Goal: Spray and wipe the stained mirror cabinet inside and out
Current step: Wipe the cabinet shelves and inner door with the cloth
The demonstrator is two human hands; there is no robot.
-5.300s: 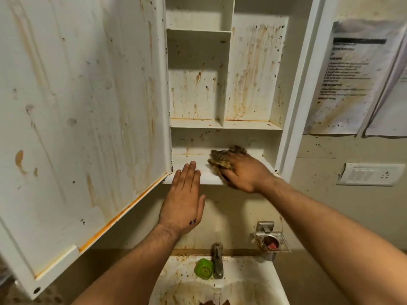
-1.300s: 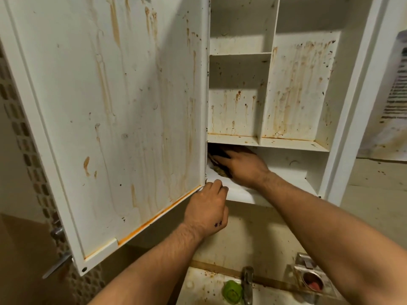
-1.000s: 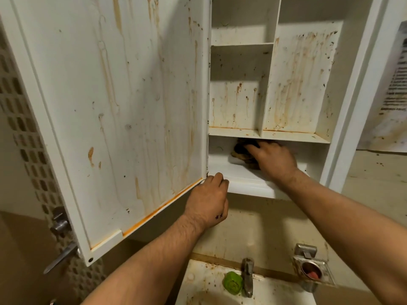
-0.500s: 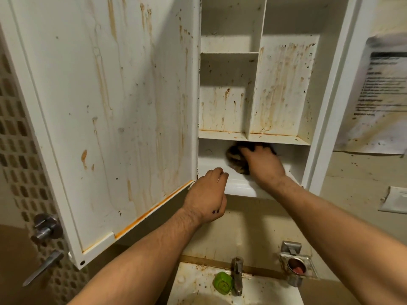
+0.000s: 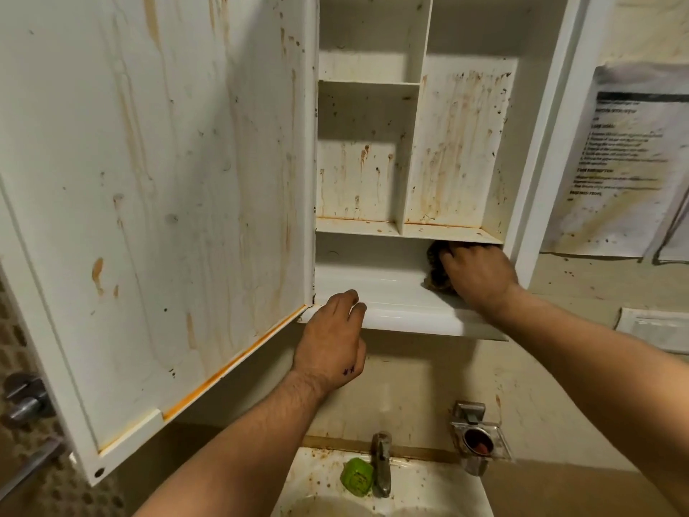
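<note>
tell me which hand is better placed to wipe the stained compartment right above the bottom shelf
Right. The right hand holds the cloth at the right end of the bottom shelf, directly under the stained compartment. The left hand has no cloth and grips the shelf's front edge.

Below you, a stained sink (image 5: 428, 483) has a tap (image 5: 382, 464) with a green lump (image 5: 356, 475) just left of it. Printed paper (image 5: 626, 162) hangs to your right.
</note>
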